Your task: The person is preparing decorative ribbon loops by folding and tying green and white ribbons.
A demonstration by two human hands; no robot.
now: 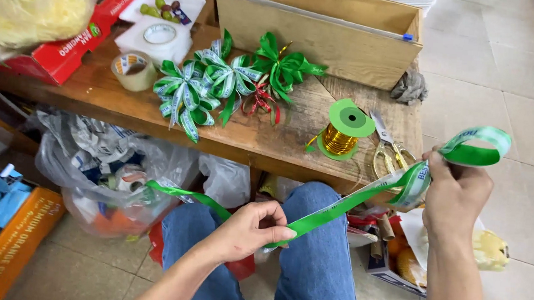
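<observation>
A long green ribbon with a pale printed face runs taut between both hands above my jeans-clad knees. My left hand pinches it low at the centre, and a loose tail trails off to the left. My right hand grips the other end higher up at the right, where the ribbon folds into a loop. Several finished green and white bows lie on the wooden table ahead.
A spool of gold wire with green flanges and gold-handled scissors lie near the table's front edge. Tape rolls, a red carton and a wooden crate stand behind. Plastic bags and boxes crowd the floor.
</observation>
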